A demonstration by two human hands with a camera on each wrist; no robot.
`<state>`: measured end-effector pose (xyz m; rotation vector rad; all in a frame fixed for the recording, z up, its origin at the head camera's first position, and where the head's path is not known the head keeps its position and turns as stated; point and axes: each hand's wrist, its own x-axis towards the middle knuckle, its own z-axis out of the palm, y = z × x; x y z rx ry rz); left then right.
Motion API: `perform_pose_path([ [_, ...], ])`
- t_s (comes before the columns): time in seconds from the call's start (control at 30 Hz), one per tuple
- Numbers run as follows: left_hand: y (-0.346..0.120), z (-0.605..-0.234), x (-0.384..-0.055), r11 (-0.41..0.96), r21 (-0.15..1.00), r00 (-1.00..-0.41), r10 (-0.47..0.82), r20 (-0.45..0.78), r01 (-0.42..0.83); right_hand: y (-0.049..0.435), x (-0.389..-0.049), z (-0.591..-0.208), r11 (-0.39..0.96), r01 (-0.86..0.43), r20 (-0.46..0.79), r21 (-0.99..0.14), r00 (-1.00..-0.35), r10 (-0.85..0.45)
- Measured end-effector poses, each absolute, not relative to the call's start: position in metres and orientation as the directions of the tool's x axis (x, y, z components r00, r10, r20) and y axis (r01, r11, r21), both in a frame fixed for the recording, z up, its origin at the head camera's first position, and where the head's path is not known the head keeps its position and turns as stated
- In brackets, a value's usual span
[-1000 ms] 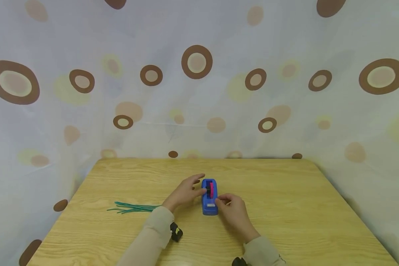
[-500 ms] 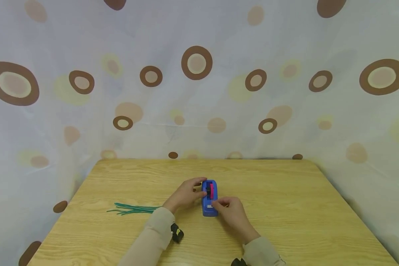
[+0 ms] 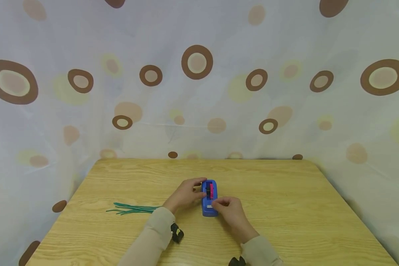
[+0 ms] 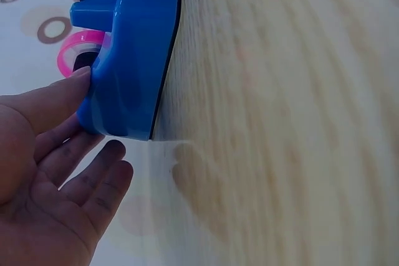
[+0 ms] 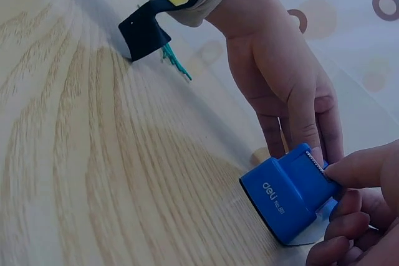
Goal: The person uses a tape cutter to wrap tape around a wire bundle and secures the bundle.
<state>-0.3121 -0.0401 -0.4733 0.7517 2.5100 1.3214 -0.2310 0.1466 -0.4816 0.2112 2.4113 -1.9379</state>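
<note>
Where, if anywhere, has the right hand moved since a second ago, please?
Yes: against the tabletop, the right hand shifted slightly left, reaching further over the tape dispenser.

Left hand [image 4: 37, 197] holding blue tape dispenser [image 4: 128, 60], pink ring [image 4: 80, 37], wooden table [image 4: 280, 104]

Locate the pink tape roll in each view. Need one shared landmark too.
Head: pink tape roll just right of centre, below mid-height, set in the blue tape dispenser.
Left wrist: upper left, partly hidden by the dispenser body.
Right wrist: not visible; only the dispenser shows, lower right of centre.
Landmark: the blue tape dispenser, in all three; upper left of centre in the left wrist view.
</note>
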Motion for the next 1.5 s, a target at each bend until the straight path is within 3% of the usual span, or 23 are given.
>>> perform_pose_path([
  [0.73, -0.038, -0.474, -0.31, 0.472, 0.83, -0.865, 0.501, 0.025, 0.297, 0.145, -0.227, -0.479, 0.057, 0.201, -0.197, -0.978, -0.978, 0.065],
  [1.07, -0.038, -0.474, -0.311, 0.493, 0.81, -0.866, 0.499, 0.036, 0.318, 0.145, -0.224, -0.473, 0.145, 0.207, -0.2, -0.967, -0.978, 0.065],
  [1.5, -0.037, -0.472, -0.31, 0.501, 0.817, -0.875, 0.484, 0.01, 0.286, 0.142, -0.217, -0.469, 0.119, 0.249, -0.24, -0.961, -0.967, 0.087],
])
